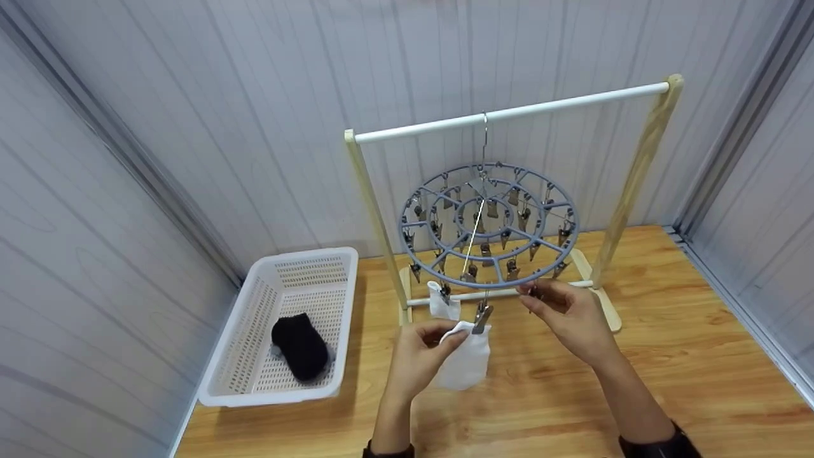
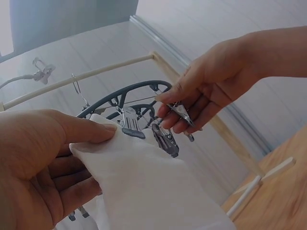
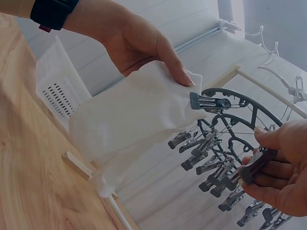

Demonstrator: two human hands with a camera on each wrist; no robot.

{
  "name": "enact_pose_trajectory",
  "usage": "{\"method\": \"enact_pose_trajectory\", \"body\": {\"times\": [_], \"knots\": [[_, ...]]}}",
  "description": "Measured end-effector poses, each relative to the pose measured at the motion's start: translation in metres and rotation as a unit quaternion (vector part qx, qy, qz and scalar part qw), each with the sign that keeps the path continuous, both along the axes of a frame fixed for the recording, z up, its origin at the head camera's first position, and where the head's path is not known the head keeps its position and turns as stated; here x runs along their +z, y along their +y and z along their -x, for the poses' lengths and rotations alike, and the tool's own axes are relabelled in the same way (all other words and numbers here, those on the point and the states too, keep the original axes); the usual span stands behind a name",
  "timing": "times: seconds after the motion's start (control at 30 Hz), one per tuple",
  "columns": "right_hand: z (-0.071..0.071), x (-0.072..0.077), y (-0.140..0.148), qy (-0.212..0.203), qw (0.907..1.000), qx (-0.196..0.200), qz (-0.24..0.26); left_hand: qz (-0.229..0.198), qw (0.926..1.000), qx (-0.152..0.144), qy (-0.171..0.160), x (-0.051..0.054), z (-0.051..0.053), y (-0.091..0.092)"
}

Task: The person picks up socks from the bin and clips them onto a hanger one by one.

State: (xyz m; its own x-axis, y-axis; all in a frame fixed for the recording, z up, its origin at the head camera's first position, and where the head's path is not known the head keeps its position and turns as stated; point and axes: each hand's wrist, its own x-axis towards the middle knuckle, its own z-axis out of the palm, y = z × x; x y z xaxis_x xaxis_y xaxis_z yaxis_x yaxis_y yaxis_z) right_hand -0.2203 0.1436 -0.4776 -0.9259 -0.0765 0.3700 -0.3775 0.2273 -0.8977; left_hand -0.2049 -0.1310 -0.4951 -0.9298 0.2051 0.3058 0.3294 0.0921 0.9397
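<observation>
Clipping of limp white cloth item (image 1: 464, 366) seemingly underway | cloth pinched by left hand (image 1: 416, 353) | silver metal clip (image 2: 182, 114) pinched by right hand (image 1: 575, 318) | next: clip probably to be squeezed open

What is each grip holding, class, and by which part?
The left grip pinches a thin white cloth item by its upper edge; the right grip holds a small silver metal clip, exact part unclear.

Bare hands (image 1: 416, 357) (image 1: 573, 318), black wristband (image 3: 55, 10), small red tab (image 3: 44, 28)
</observation>
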Motion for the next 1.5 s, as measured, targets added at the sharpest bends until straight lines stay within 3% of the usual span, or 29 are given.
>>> {"method": "enact_pose_trajectory", "body": {"times": [0.4, 0.73, 1.0, 1.5], "knots": [[0.002, -0.001, 0.002, -0.006, 0.9999, 0.008, 0.007, 0.008, 0.9998, 0.020, -0.005, -0.002, 0.004, -0.004], [0.001, -0.001, 0.001, -0.005, 0.9998, 0.016, 0.014, -0.006, 0.9999, 0.007, -0.008, -0.008, 0.009, -0.007], [0.000, -0.001, 0.002, -0.010, 0.9990, 0.033, 0.030, 0.016, 0.9996, 0.024, -0.006, -0.014, 0.014, -0.009], [-0.003, 0.002, 0.002, -0.023, 0.9986, 0.025, 0.040, 0.036, 0.9988, -0.004, -0.032, -0.022, 0.019, -0.016]]}}
